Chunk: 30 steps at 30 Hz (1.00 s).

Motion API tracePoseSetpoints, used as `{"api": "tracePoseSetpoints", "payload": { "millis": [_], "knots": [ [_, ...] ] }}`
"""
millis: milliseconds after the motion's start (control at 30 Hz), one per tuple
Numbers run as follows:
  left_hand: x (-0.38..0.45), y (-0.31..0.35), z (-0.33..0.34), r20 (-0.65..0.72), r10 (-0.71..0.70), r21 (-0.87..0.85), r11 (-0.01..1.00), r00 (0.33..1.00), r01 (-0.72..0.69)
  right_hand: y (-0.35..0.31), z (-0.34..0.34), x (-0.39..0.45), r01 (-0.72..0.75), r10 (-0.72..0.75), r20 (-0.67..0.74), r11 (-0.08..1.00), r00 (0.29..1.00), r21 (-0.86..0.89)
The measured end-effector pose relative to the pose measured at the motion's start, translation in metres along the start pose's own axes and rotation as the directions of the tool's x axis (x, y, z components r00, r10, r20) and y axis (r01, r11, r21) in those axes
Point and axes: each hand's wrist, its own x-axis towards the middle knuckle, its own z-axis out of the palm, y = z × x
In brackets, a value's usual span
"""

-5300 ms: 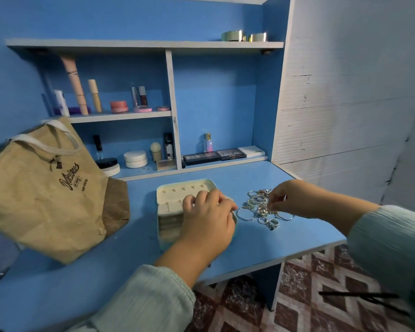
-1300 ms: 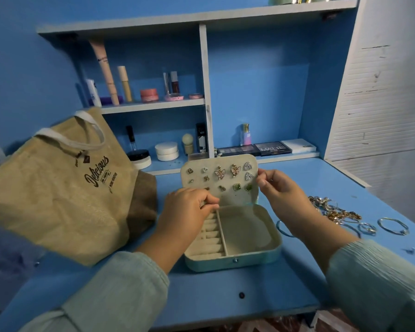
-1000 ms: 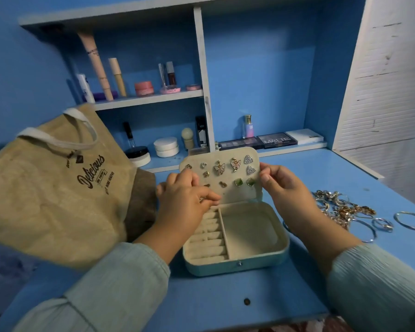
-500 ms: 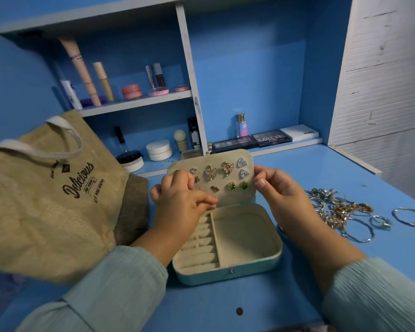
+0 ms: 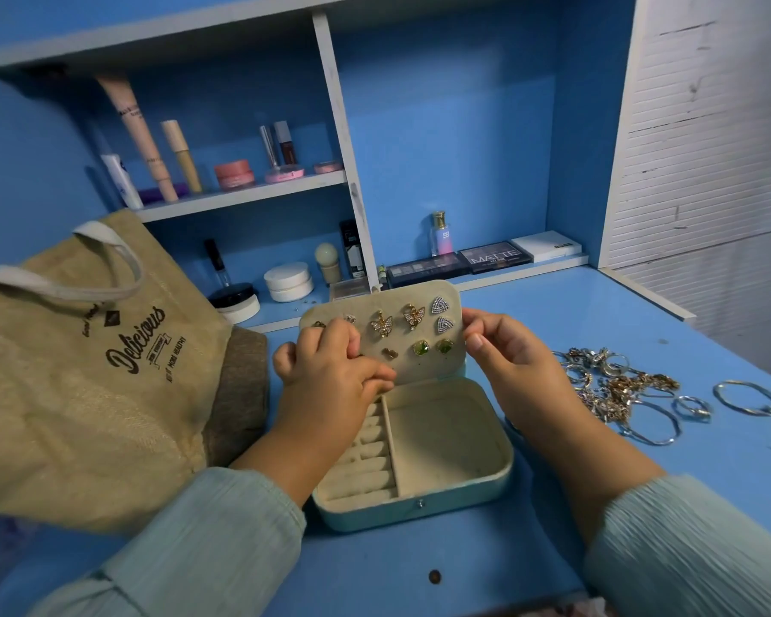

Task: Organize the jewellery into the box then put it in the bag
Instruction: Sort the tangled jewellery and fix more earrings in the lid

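**Jewellery box stands open on the blue counter, both hands at its earring panel**

From the head camera, the pale teal jewellery box (image 5: 419, 505) sits open in the middle of the blue counter (image 5: 530, 567), its cream lining showing. The left part of the tray holds a row of ring rolls (image 5: 366, 456); the larger compartment (image 5: 441, 434) to the right has nothing lying in it. The raised earring panel (image 5: 375, 305) stands upright at the back, studded with pairs: butterfly earrings (image 5: 383, 325), triangular sparkly studs (image 5: 440, 305) and green stone studs (image 5: 420, 348).

The left hand (image 5: 330, 376) is over the left part of the panel, fingers curled with the thumb and fingertips drawn together low on the panel. I cannot tell whether they pinch an earring or just press the lining. The right hand (image 5: 508, 349) holds the panel's right edge, thumb in front and fingers curled behind it. Both arms wear pale green sleeves (image 5: 223, 545).

To the right of the box, well apart from it, a tangled heap of gold and silver jewellery (image 5: 615, 385) lies on the counter, with thin bangles (image 5: 746, 397) and a ring (image 5: 691, 408) spread beside it.

On the left stands a tan jute bag (image 5: 85, 394) with white handles and the word "Delicious" printed on it, its edge near the box.

Behind, the blue shelves (image 5: 241, 195) carry cosmetics: tubes, small pots, a perfume bottle (image 5: 441, 233) and eyeshadow palettes (image 5: 492, 256).
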Motion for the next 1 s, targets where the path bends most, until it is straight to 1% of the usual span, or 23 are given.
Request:
{"api": "tracePoseSetpoints", "payload": {
  "millis": [233, 367, 567, 633, 767, 900, 1000],
  "knots": [
    [0.002, -0.001, 0.004, -0.009, 0.013, 0.031, 0.999, 1.0, -0.013, 0.002, -0.001, 0.001, -0.003, 0.003, -0.004, 1.0, 1.0, -0.015],
    [0.005, 0.001, 0.005, -0.061, 0.047, 0.085, 0.996, 0.997, -0.041, 0.002, -0.001, 0.001, -0.006, 0.006, -0.004, 1.0, 1.0, -0.024],
    [0.005, 0.004, 0.006, -0.143, 0.06, 0.223, 0.975, 0.988, -0.027, 0.0, -0.001, -0.001, -0.014, 0.013, -0.007, 0.999, 1.0, -0.052],
    [0.005, 0.005, 0.006, -0.16, 0.028, 0.238, 0.971, 0.987, 0.011, 0.001, -0.002, -0.001, -0.014, 0.014, -0.009, 0.997, 1.0, -0.069],
    [0.01, 0.008, 0.005, -0.13, -0.067, 0.313, 0.944, 0.989, 0.105, 0.0, 0.0, -0.001, -0.018, 0.017, -0.019, 0.998, 1.0, -0.061],
    [0.011, 0.004, 0.004, -0.132, -0.04, 0.309, 0.948, 0.99, 0.08, -0.002, 0.0, 0.0, -0.034, 0.035, -0.022, 0.999, 0.999, 0.032],
    [0.007, 0.006, 0.001, -0.175, -0.007, 0.302, 0.951, 0.985, 0.06, -0.011, -0.005, 0.0, -0.053, 0.053, -0.032, 0.999, 0.998, 0.0]
  ]
}}
